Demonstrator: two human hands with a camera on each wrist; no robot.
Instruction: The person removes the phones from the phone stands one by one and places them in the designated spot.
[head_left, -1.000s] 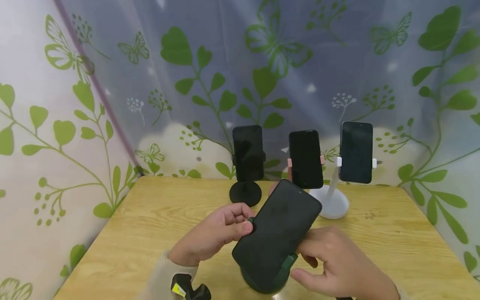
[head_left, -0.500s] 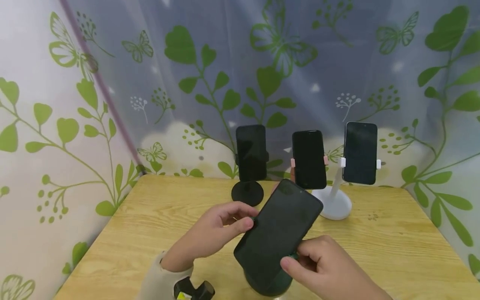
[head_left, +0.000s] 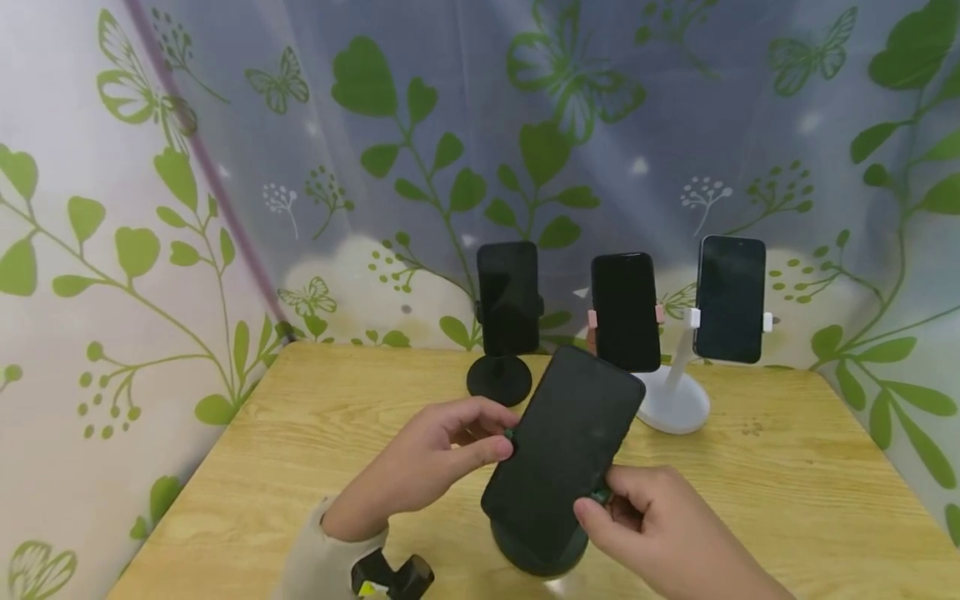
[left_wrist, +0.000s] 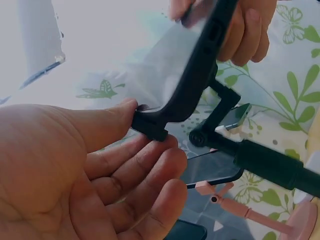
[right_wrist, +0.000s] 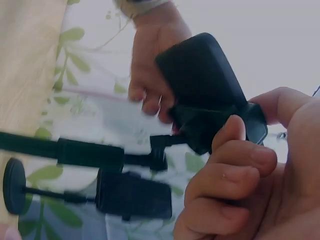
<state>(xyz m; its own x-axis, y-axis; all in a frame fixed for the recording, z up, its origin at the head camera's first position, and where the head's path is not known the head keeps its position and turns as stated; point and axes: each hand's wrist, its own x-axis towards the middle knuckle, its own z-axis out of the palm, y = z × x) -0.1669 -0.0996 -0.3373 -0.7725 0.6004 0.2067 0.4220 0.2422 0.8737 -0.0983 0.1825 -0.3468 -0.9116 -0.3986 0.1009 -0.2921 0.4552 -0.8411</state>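
A black smartphone [head_left: 566,442] leans tilted in the clamp of a dark green phone stand [head_left: 540,554], its round base low in the head view. At the phone's left edge my left hand [head_left: 427,458] pinches one clamp arm [left_wrist: 151,125] between thumb and fingers. My right hand [head_left: 660,521] grips the opposite clamp arm [head_left: 602,495], thumb in front and fingers behind. From below, the right wrist view shows the clamp's back and the stand's pole [right_wrist: 90,154]. The left wrist view shows the hinged joint [left_wrist: 198,137] behind the phone.
Behind stand three more phones in holders: a black stand [head_left: 498,381], a pink clamp [head_left: 592,319] mostly hidden by phones, and a white stand [head_left: 675,404]. The wooden table [head_left: 337,383] meets a leaf-patterned curtain [head_left: 420,167] at the back.
My right hand has closed its thumb onto the right clamp arm. The phone has turned slightly more upright. My left hand stays at the left clamp arm.
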